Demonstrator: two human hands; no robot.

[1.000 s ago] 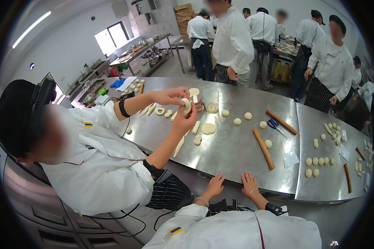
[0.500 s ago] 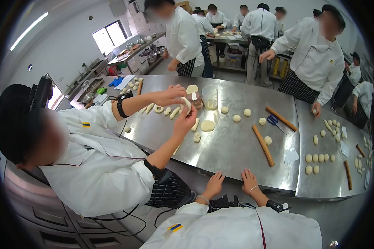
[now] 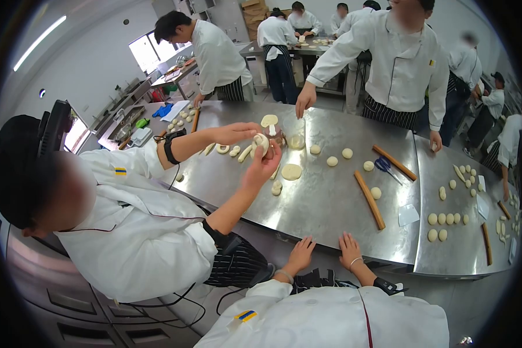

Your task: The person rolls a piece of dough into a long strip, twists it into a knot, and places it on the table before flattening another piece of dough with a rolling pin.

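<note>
My left hand [image 3: 301,255] rests on the near edge of the steel table [image 3: 330,203], its fingers stretched out and nothing in them. Beside it, my right hand [image 3: 350,250] lies on the same edge, also open and holding nothing. The nearest thing to my right hand is a wooden rolling pin [image 3: 369,199], with a dough ball [image 3: 376,193] next to it. Beyond my left hand are a flattened dough disc [image 3: 292,172] and a small knotted dough piece [image 3: 276,188]. To my left a co-worker holds a shaped piece of dough [image 3: 261,145] in both hands.
Blue-handled scissors [image 3: 383,165], another rolling pin [image 3: 394,163] and a white scraper [image 3: 408,215] lie to the right. Rows of dough balls [image 3: 441,218] sit farther right. A clear cup [image 3: 296,141] stands at the far side. Co-workers stand across the table.
My hands stay at the table edge. The left co-worker's hands have turned the dough. A person across the table has moved left and now reaches toward the clear cup.
</note>
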